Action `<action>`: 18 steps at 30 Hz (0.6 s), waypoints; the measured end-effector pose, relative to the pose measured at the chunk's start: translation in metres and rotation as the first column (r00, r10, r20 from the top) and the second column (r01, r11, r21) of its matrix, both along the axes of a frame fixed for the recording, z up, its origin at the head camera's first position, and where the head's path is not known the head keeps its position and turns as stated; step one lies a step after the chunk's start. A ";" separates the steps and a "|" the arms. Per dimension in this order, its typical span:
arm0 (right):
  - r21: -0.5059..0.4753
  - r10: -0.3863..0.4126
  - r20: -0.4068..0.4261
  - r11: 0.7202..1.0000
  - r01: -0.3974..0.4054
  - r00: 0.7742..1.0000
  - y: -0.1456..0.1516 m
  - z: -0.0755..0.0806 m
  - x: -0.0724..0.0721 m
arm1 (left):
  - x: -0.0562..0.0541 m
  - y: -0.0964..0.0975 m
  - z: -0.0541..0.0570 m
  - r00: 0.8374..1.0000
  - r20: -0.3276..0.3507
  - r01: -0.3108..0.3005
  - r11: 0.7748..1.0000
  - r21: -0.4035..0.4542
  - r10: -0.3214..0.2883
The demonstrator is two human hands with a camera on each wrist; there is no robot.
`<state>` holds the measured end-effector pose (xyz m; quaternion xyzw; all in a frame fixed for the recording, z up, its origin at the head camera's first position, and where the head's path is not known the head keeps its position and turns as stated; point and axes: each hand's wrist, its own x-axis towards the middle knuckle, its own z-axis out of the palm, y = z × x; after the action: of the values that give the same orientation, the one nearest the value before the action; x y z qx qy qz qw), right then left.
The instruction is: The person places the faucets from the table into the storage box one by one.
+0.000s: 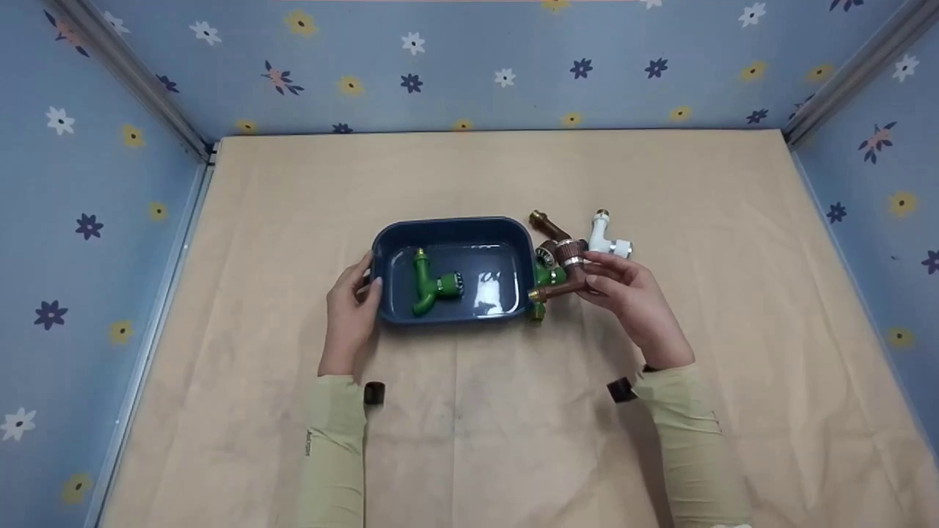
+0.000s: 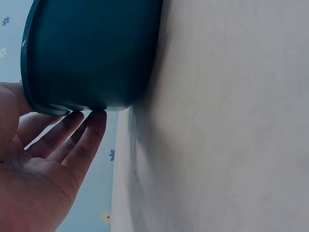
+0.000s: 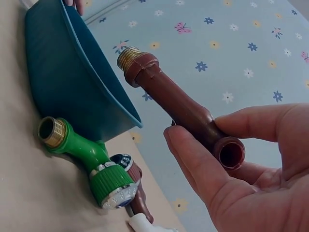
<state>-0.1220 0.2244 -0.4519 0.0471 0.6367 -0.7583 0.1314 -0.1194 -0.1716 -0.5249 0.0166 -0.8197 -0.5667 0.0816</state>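
My left hand (image 1: 351, 314) holds the left end of a dark blue plastic basin (image 1: 453, 321), fingertips against its outer wall (image 2: 91, 58) and thumb at the rim. A green tap (image 1: 424, 282) with a brass thread lies inside the basin. Between the fingers and thumb of my right hand (image 1: 632, 302) is a brown tap (image 3: 181, 104), held up just past the basin's right end, its brass-threaded end pointing toward the basin. Beneath it, beside the basin, lie a second green tap (image 3: 84, 150) and another brown tap (image 3: 140, 198), partly hidden.
A white tap (image 1: 603, 236) lies behind my right hand, close to the other taps. Beige cloth (image 1: 455, 433) covers the table. Blue flowered panels (image 1: 477, 66) stand along the back and both sides, with metal posts at the corners.
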 end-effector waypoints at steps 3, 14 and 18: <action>-0.001 0.013 0.004 1.000 -0.013 1.000 -0.005 0.000 -0.002 | 0.000 0.001 0.001 1.000 0.004 -0.003 1.000 -0.002 0.003; -0.004 0.054 0.001 0.999 -0.054 0.999 -0.022 -0.005 -0.007 | 0.000 0.000 0.000 1.000 -0.010 0.001 1.000 0.010 -0.001; -0.052 0.063 0.014 0.997 -0.062 0.998 -0.028 -0.007 -0.008 | 0.000 -0.001 -0.001 1.000 -0.015 0.000 1.000 0.011 0.000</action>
<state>-0.1305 0.1967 -0.4589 0.0296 0.6170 -0.7697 0.1612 -0.1192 -0.1721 -0.5259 0.0129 -0.8160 -0.5712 0.0875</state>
